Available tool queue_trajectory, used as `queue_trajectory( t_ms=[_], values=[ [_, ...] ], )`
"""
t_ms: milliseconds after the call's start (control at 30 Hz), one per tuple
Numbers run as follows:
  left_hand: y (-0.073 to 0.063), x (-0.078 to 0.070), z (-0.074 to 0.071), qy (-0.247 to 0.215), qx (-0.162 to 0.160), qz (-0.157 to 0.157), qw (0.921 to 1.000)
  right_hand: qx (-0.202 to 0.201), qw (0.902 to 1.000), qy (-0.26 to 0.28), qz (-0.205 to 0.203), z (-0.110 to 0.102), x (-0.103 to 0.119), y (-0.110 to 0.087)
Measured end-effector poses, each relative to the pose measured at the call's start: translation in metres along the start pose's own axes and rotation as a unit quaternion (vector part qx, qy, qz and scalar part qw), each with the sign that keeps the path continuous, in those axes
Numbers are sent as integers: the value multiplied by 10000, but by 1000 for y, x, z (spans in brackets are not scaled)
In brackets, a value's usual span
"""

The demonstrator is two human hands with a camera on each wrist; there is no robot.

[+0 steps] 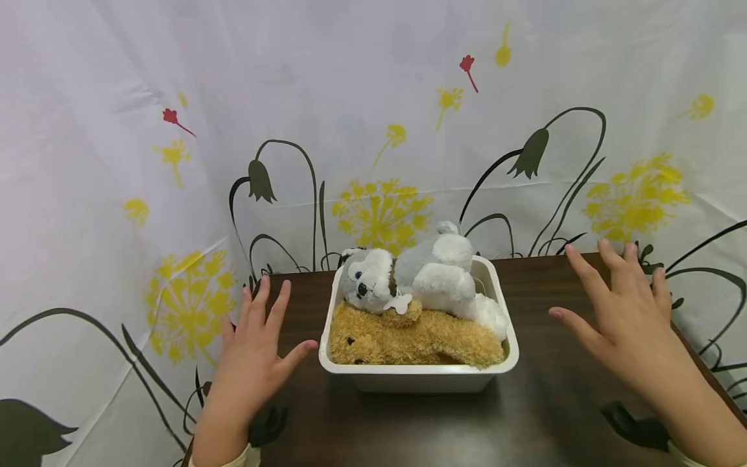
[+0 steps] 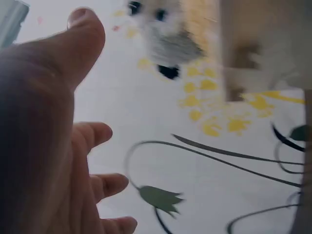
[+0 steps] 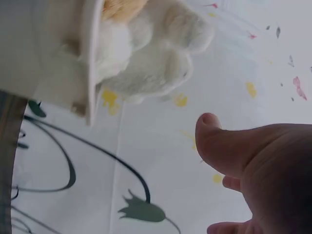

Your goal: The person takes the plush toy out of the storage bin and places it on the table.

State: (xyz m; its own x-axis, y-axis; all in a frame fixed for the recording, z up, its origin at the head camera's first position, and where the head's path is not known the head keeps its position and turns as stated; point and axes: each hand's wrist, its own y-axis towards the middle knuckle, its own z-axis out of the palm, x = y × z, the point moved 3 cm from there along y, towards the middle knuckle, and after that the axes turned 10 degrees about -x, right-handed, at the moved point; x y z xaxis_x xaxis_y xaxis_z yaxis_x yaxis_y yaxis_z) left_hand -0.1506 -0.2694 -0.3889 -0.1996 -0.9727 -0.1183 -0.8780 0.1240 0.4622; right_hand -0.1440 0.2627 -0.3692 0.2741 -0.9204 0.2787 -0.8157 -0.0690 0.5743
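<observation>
A white plastic tub (image 1: 420, 379) stands on the dark table between the two hands. In it a golden-brown plush toy (image 1: 373, 334) lies along the near side. On top of that rests a grey and white plush dog (image 1: 434, 272), its head toward the left, with a small white tag at its neck. My left hand (image 1: 251, 357) is spread beside the tub's left wall, thumb tip near the rim. My right hand (image 1: 633, 324) hovers to the right of the tub, fingers apart, farther from it. Neither hand holds anything.
The dark brown table (image 1: 420, 428) extends in front of the tub and to both sides. Behind and around it hangs a white curtain (image 1: 350, 84) printed with yellow, red and dark green flowers. Black wrist straps (image 1: 636, 425) show under the wrists.
</observation>
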Motion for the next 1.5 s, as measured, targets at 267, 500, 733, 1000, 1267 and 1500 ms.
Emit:
queue_trajectory(
  t_ms=[267, 500, 733, 1000, 1267, 1500],
  values=[
    [-7, -5, 41, -1210, 369, 34, 9920, -501, 9946, 737, -539, -5, 22, 21],
    [-19, -22, 62, -2926, 980, -59, 9512, 282, 9867, 1490, -590, -8, 54, 39],
    [-23, -32, 71, -3229, 1269, -131, 9378, 750, 9821, 1599, -655, -2, 73, 51],
    [-21, -35, 71, -3001, 1673, -578, 9373, 1110, 9764, 1664, -815, 3, 101, 70],
    [-18, -38, 74, -3327, 1950, -1354, 9126, 1743, 9650, 1659, -1046, 13, 139, 106],
    [-17, -37, 75, -3320, 1993, -1701, 9062, 2769, 9367, 1797, -1169, 58, 156, 133]
  ],
)
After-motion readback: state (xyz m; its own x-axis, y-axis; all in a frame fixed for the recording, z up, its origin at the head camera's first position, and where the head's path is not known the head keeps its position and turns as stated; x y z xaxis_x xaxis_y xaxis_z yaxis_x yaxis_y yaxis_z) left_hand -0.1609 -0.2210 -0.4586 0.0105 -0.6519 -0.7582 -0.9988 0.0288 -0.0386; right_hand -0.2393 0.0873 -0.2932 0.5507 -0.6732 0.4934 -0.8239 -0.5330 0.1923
